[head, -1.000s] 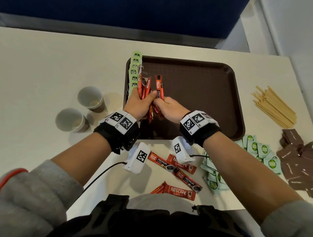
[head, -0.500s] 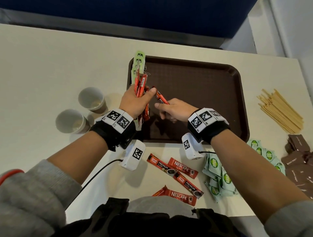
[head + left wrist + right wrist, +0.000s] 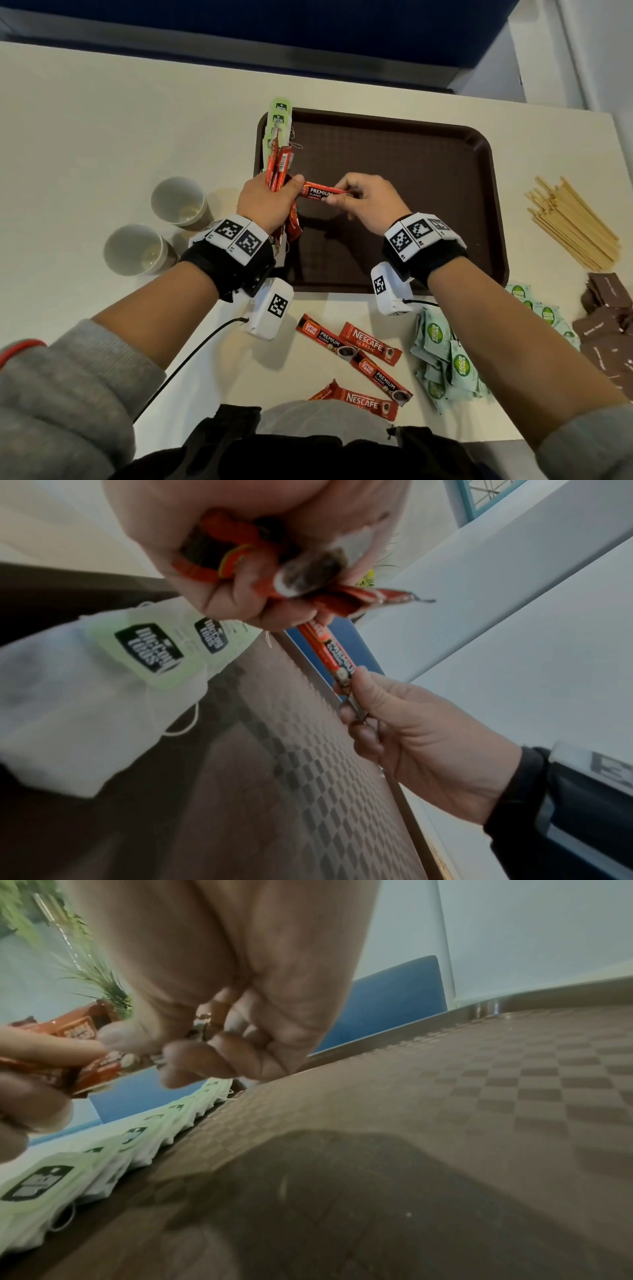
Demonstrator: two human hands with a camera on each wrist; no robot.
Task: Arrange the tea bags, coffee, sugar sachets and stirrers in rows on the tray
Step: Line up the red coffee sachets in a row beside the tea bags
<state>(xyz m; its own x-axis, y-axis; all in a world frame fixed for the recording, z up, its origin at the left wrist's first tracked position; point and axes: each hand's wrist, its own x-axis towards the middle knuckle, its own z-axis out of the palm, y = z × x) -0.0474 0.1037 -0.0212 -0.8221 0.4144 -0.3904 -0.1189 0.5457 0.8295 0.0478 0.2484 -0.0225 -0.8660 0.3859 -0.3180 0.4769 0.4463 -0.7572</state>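
My left hand [image 3: 270,202] grips a bunch of red coffee sticks [image 3: 279,166] over the left edge of the brown tray [image 3: 411,164]. My right hand [image 3: 363,202] pinches the right end of one red coffee stick [image 3: 320,192], held level above the tray; its left end touches my left thumb. In the left wrist view the single stick [image 3: 330,653] runs from my left fingers to my right hand [image 3: 411,739]. A row of green-tagged tea bags [image 3: 278,120] lies along the tray's left side, also visible as tea bags [image 3: 103,1153] in the right wrist view.
Loose coffee sticks [image 3: 352,356] lie on the table near me. Green sugar sachets [image 3: 445,359] and brown sachets [image 3: 613,329] are at the right, wooden stirrers [image 3: 572,222] beyond them. Two paper cups [image 3: 178,202] stand left of the tray.
My right hand has drawn one coffee stick out of the bunch and moved right, turning it level. My left hand has stayed at the tray's left edge with the remaining sticks.
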